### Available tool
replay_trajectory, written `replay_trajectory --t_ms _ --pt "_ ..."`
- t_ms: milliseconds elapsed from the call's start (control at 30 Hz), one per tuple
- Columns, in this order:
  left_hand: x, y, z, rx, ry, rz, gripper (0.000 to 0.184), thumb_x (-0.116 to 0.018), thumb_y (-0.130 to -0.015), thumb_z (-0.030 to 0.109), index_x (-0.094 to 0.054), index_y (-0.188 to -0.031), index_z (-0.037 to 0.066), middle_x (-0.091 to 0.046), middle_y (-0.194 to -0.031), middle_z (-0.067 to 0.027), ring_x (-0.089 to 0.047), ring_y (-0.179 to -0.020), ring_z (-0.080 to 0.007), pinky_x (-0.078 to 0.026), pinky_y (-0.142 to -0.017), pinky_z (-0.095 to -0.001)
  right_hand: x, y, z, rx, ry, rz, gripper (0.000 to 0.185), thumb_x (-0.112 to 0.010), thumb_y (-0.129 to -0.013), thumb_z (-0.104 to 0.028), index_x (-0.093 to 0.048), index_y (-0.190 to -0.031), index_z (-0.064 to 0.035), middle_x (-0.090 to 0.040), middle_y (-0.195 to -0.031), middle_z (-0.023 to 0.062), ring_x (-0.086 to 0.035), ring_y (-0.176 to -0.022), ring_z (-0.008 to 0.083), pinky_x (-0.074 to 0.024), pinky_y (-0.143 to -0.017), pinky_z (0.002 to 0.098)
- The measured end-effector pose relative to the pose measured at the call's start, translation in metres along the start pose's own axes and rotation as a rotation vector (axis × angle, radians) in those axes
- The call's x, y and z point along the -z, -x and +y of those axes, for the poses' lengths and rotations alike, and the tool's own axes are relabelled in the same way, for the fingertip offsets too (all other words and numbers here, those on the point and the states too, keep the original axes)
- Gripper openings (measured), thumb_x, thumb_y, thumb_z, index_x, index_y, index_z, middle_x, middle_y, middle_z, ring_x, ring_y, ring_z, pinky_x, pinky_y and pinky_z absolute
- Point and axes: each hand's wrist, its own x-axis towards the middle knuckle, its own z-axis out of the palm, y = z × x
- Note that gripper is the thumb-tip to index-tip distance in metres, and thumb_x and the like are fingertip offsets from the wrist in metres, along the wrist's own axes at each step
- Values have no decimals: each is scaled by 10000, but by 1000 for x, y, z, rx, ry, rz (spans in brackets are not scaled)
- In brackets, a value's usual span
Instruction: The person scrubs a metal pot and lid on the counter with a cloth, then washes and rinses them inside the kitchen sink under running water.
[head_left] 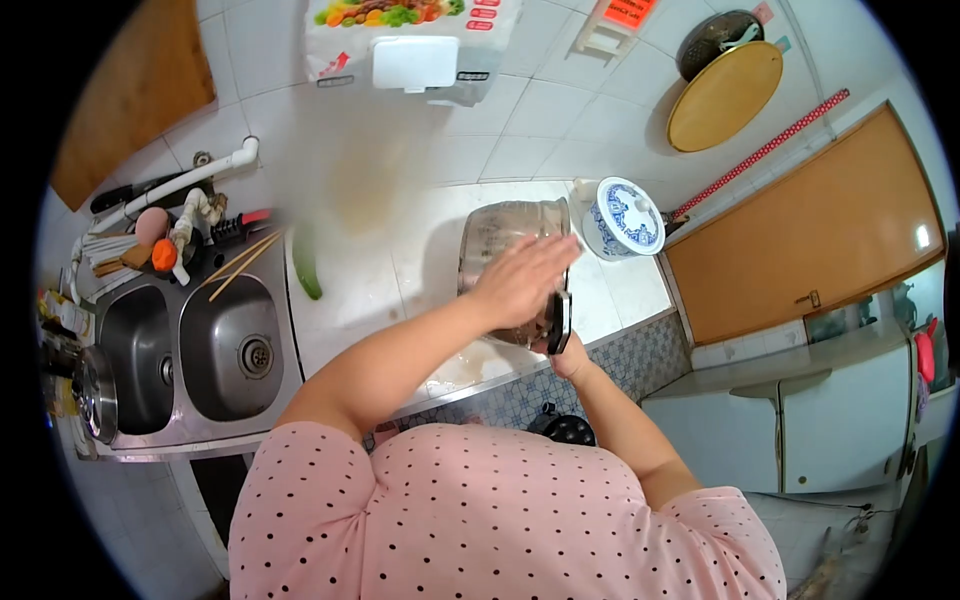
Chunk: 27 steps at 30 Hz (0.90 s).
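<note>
A shiny metal pot (485,235) with a black handle (562,322) is at the middle of the white tiled counter, and it looks tipped toward me. My left hand (528,277) reaches across it, fingers stretched out and lying against its side, slightly blurred. Down at the handle end, my right hand (570,357) is closed round the handle; most of its fingers are hidden behind it. A blue-and-white lidded ceramic jar (622,218) stands just right of the pot. Left of the pot, a green cucumber-like vegetable (306,265) lies on the counter.
A double steel sink (230,345) is at the left, with chopsticks (240,265) across its back edge. Utensils and a white pipe (205,180) crowd behind it. A round board (725,97) hangs on the wall. A white cabinet (840,415) stands at the right.
</note>
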Motion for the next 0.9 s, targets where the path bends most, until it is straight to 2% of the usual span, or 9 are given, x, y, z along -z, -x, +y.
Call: replay_trajectory --t_ms 67,167,300,400,500,600,700,800,900 --pt "3 -14 -9 -107 -131 -68 376 -396 -940 252 -536 -1253 97 -553 -1274 -95 -505 -1183 -299 -368 -998 -468 -1 11 -6 32 82 11 315 -550 -821 -147 -570 -1093 11 -606 -883 62 -571 -757 150 -474 -668 264" --pt "13 -56 -39 471 49 -400 400 -315 -964 228 -508 -1289 96 -484 -1344 -138 -462 -1230 -302 -368 -1028 -389 14 4 16 -29 52 25 317 -541 -825 -179 -561 -1072 19 -611 -843 68 -569 -716 151 -467 -650 258" --pt "31 -95 -23 649 8 -718 362 -372 -931 223 -548 -1192 44 -545 -1251 -165 -538 -1110 -330 -423 -955 -403 7 9 -12 6 120 -6 346 -555 -785 -166 -594 -1074 20 -601 -770 44 -556 -680 137 -458 -636 249" --pt "-7 -45 -3 182 -86 -133 369 -428 -909 181 -523 -1226 17 -496 -1303 -185 -482 -1188 -320 -388 -1003 -398 -1 12 -19 -2 -1 1 363 -561 -770 -185 -632 -1068 10 -593 -743 42 -529 -658 126 -438 -608 249" --pt "7 -17 -37 97 -168 -230 410 -470 -893 169 -482 -1273 15 -453 -1348 -182 -401 -1274 -314 -304 -1072 -423 -1 9 -7 -38 -95 41 352 -543 -786 -216 -639 -1022 28 -611 -771 74 -538 -689 140 -449 -646 279" --pt "27 12 -57 533 167 12 442 -547 -855 174 -480 -1254 -2 -429 -1363 -185 -375 -1287 -351 -282 -1067 -479 -12 0 -61 -207 58 24 247 -566 -813 -146 -635 -974 28 -636 -830 86 -570 -745 156 -455 -706 289" --pt "12 56 -18 357 -303 37 497 -566 -852 196 -443 -1292 1 -375 -1407 -181 -323 -1330 -350 -228 -1094 -497 -20 -23 -54 -149 -165 50 213 -617 -803 -96 -629 -972 33 -640 -852 79 -571 -749 149 -453 -713 271" --pt "-6 91 -5 109 -307 -116 517 -559 -860 198 -418 -1317 1 -354 -1418 -193 -294 -1354 -324 -214 -1097 -511 -19 -43 -66 -155 -204 -110 227 -651 -793 -108 -624 -965 39 -644 -877 79 -584 -774 143 -459 -738 253" --pt "14 69 -40 528 25 129 572 -562 -859 184 -353 -1354 -12 -326 -1430 -211 -248 -1361 -376 -146 -1119 -519 -33 -51 -98 -251 -366 -101 269 -637 -819 -129 -584 -1035 21 -634 -880 73 -576 -736 146 -450 -637 284"
